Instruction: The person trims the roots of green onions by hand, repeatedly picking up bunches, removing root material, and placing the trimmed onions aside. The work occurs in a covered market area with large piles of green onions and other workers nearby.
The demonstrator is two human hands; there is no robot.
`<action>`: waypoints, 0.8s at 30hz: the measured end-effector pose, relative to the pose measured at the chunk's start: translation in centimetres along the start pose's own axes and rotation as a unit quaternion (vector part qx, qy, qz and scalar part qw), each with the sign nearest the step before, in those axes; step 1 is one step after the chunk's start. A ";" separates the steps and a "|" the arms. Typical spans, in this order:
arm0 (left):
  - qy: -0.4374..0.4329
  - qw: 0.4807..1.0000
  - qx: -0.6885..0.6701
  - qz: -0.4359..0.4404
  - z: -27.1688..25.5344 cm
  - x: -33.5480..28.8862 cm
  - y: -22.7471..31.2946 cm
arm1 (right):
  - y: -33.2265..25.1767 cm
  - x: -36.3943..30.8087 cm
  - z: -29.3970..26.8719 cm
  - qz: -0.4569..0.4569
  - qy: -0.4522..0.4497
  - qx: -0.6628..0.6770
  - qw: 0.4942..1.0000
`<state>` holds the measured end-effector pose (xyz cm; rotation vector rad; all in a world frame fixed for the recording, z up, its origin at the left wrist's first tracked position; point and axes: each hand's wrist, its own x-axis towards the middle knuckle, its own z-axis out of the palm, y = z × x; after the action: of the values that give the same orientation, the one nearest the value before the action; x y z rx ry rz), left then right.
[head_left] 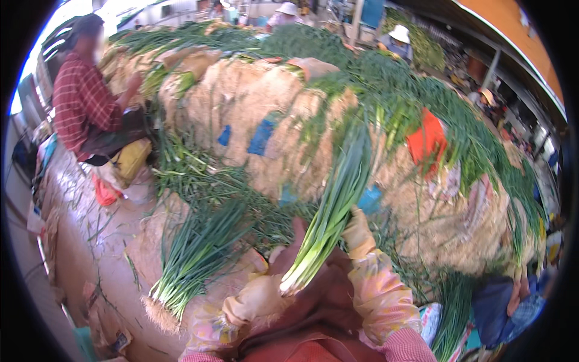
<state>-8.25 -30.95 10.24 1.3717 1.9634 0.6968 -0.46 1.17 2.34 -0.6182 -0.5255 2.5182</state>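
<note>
A bunch of green onions slants up in front of my lap, with its white root ends low and its dark green leaves pointing away. My left hand, in a pale glove, is closed around it near the root ends. Farther up, my right hand, also gloved, grips the stalks from the right side, its fingers partly hidden behind them. To the left, another bunch of green onions lies on the floor, its brown roots toward me.
A long heap of green onions with tan roots stretches ahead. Loose leaves litter its foot. A person in a red checked shirt sits at the left. Another person works at the lower right, beside more onions.
</note>
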 end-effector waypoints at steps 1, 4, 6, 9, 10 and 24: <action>0.023 0.999 -0.038 0.028 -1.0 -1.2 -0.7 | -0.1 0.9 0.7 -0.034 -0.025 -0.041 0.998; 0.107 0.980 -0.170 -0.016 -2.8 -5.3 -2.4 | -0.2 3.5 4.2 -0.096 -0.063 -0.074 0.991; 0.126 0.962 -0.233 -0.060 -3.6 -7.6 -4.6 | -0.2 3.6 9.2 -0.079 -0.076 -0.092 0.990; 0.144 0.944 -0.254 -0.153 -2.6 -10.4 -9.9 | 0.2 4.1 14.0 -0.185 -0.099 -0.298 0.931; 0.157 0.934 -0.290 -0.138 -2.3 -11.2 -11.2 | 0.5 4.7 15.1 -0.221 -0.094 -0.386 0.891; 0.053 0.895 -0.123 -0.426 14.8 -18.6 -36.8 | 0.9 -0.5 4.8 0.058 -0.053 -0.630 0.772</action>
<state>-14.85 -59.24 -22.51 0.2400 2.1890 0.5527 -2.87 -1.00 5.97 -0.9268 -2.3189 1.9615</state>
